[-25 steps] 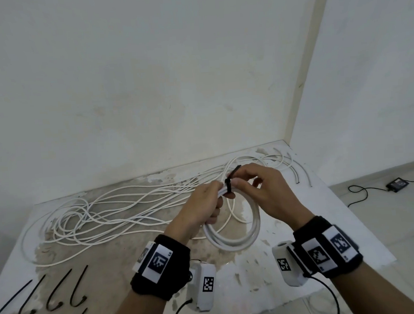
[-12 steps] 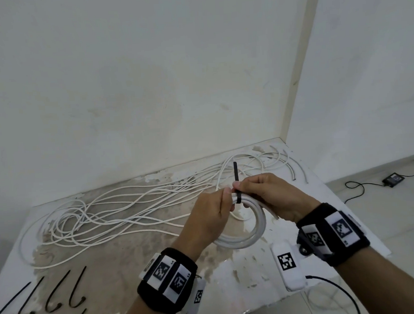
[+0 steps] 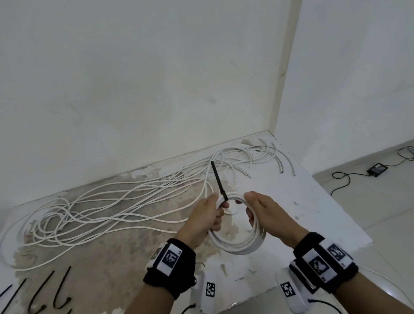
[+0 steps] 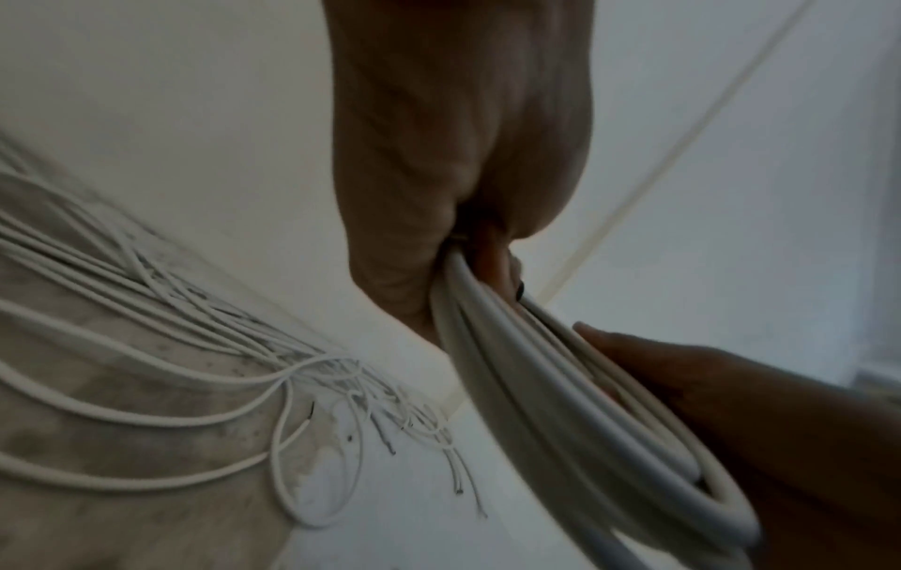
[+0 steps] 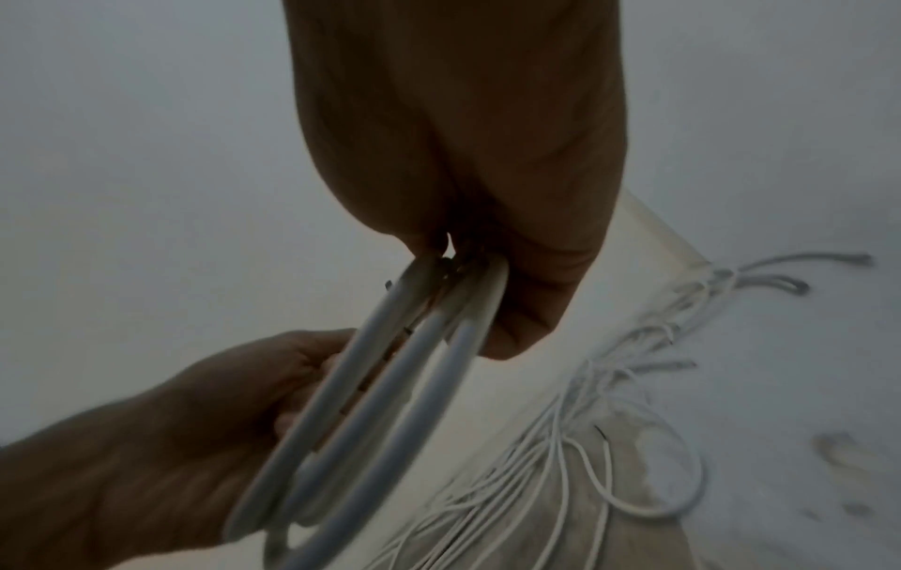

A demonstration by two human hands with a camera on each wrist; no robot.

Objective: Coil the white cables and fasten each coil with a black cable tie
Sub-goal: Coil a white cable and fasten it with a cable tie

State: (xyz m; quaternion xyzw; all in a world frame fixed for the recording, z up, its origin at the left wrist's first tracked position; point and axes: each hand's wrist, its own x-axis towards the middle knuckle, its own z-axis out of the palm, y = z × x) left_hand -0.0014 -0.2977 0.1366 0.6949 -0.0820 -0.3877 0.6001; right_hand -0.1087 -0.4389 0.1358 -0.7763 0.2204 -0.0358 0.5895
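Note:
A white cable coil [image 3: 239,245] hangs above the table between both hands. My left hand [image 3: 211,211] grips its left side, fingers curled round the strands. My right hand [image 3: 256,207] grips its right side. A black cable tie [image 3: 217,178] wraps the coil's top beside my left thumb, and its tail sticks up and away. The left wrist view shows the coil [image 4: 560,405] running from my left fist to the right hand's fingers [image 4: 648,358]. In the right wrist view the coil [image 5: 390,385] leaves my right fist toward the left hand [image 5: 253,381].
Loose white cables [image 3: 111,207] sprawl over the stained white table [image 3: 315,210], with cut ends [image 3: 269,157] near the back right corner. Several spare black ties [image 3: 39,298] lie at the front left. On the floor to the right sits a black adapter [image 3: 377,169] with its cord.
My right hand let go of the tie and slid down to the coil's right side. The tie's tail now stands free. The hands have drawn apart, with the coil lower and flatter.

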